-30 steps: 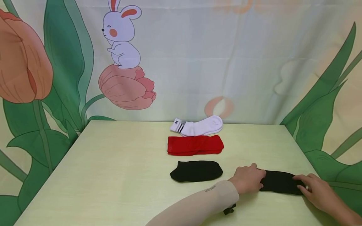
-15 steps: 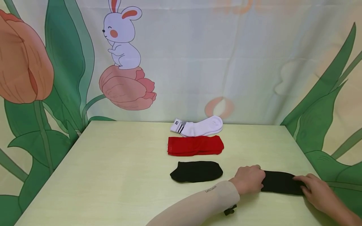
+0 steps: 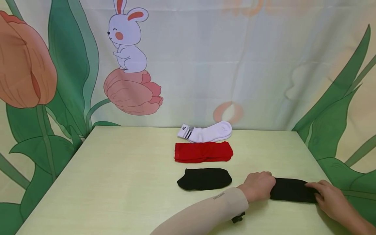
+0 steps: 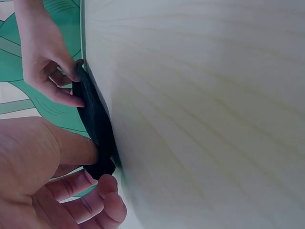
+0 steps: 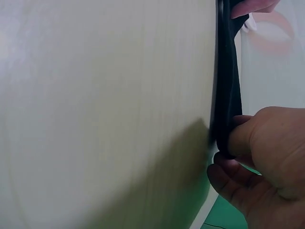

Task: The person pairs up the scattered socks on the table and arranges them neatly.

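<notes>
A folded black sock (image 3: 292, 190) lies at the right of the table, stretched flat between both hands. My left hand (image 3: 259, 186) grips its left end; in the left wrist view the thumb lies over the dark fabric (image 4: 97, 124) with the fingers curled below. At the opposite end, my right hand (image 3: 332, 199) pinches the sock between thumb and fingers, as the right wrist view also shows at the fabric's edge (image 5: 226, 95). Whether the sock is a single or a pair cannot be told.
Left of the hands, a black ankle sock (image 3: 205, 179), folded red socks (image 3: 203, 152) and white striped socks (image 3: 210, 131) lie in a column on the pale table (image 3: 117, 182). A printed curtain (image 3: 188, 65) hangs behind the table.
The left fingers have curled in more tightly around the sock's left end. The right hand's fingers have drawn in slightly at the other end. The other socks stay put.
</notes>
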The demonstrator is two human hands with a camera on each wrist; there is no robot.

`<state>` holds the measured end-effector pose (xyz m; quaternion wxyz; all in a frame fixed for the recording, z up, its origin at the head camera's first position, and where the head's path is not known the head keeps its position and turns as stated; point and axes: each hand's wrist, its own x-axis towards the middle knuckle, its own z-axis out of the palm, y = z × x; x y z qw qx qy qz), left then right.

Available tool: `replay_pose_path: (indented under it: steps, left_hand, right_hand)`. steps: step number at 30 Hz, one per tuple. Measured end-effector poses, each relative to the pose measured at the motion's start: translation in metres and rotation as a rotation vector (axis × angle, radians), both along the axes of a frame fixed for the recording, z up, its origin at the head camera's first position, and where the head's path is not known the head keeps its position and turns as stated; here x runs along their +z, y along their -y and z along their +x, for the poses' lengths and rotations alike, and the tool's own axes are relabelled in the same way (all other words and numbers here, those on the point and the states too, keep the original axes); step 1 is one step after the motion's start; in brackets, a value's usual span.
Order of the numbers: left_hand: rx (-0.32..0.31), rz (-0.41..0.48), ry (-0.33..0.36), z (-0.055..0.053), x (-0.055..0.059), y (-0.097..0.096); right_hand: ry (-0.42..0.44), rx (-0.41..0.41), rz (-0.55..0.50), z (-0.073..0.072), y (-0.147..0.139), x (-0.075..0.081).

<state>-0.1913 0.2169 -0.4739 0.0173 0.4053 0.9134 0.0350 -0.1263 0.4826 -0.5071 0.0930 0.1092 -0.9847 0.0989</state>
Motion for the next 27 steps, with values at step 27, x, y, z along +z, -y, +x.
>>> replay_pose_path:
  steps: [27]
  left_hand:
    - [-0.064,0.053,0.001,-0.0057,0.0068,0.0102]
  right_hand:
    - [0.009,-0.019,0.011,-0.0026,0.0014,0.0070]
